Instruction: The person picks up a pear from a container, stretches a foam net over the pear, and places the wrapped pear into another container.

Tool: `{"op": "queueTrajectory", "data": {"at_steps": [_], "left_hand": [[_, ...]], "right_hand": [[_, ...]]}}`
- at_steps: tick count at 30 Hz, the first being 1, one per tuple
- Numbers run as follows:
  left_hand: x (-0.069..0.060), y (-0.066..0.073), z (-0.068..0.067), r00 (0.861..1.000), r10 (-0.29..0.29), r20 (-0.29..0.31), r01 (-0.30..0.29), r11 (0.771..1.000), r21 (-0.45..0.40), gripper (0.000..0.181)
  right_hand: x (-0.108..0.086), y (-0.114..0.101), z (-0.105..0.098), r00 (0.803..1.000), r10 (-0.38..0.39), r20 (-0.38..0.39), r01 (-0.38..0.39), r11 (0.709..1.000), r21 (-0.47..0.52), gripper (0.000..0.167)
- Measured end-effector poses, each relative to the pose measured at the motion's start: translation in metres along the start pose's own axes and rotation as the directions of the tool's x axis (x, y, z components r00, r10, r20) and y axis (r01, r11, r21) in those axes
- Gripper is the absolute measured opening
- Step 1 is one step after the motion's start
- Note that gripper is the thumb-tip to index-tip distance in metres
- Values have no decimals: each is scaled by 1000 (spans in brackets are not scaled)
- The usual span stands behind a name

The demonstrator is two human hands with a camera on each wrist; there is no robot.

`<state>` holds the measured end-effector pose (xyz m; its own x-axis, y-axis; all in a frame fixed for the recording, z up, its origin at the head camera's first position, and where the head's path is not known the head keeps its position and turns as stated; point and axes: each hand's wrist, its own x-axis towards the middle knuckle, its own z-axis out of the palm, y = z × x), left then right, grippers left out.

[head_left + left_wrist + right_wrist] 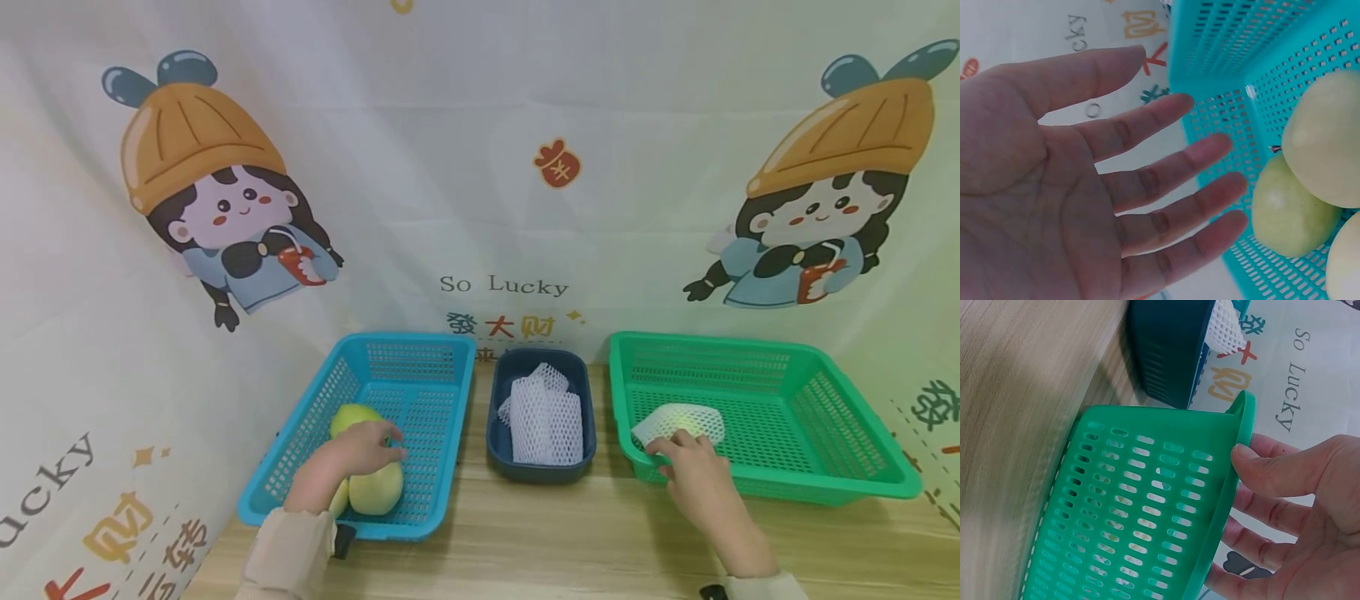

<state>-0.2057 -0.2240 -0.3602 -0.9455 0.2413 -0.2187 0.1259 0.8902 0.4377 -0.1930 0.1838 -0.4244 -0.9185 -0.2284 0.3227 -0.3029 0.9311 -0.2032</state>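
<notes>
Over the blue basket (444, 467), my left hand (363, 448) hovers beside and above several yellow-green fruits (377, 490). The left wrist view shows this hand (1104, 169) with spread fingers, holding nothing, and the fruits (1291, 206) lying beyond the fingertips. My right hand (693, 471) is at the near-left rim of the green basket (832, 492), by a fruit in a white foam net (684, 423). In the right wrist view, the thumb of that hand (1329, 506) touches the green rim (1225, 500) from outside; its extended fingers reach behind the rim.
A dark blue bin (542, 473) with several white foam nets (546, 421) stands between the two baskets. The wooden table (547, 542) lies in front of them. A printed cloth (465, 167) hangs behind and at the sides.
</notes>
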Motion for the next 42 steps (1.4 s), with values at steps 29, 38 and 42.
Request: {"op": "queueTrajectory", "data": {"at_steps": [29, 38, 42], "left_hand": [[48, -24, 11, 931, -286, 225, 300, 953, -30, 56], [60, -25, 14, 899, -311, 308, 304, 950, 69, 51], [64, -28, 19, 883, -303, 358, 281, 953, 114, 49]], "right_hand": [[-1, 2, -1, 1000, 1, -4, -1, 1000, 19, 29], [1, 4, -2, 1000, 18, 18, -18, 1000, 24, 30], [0, 4, -2, 1000, 4, 4, -4, 1000, 19, 30]]}}
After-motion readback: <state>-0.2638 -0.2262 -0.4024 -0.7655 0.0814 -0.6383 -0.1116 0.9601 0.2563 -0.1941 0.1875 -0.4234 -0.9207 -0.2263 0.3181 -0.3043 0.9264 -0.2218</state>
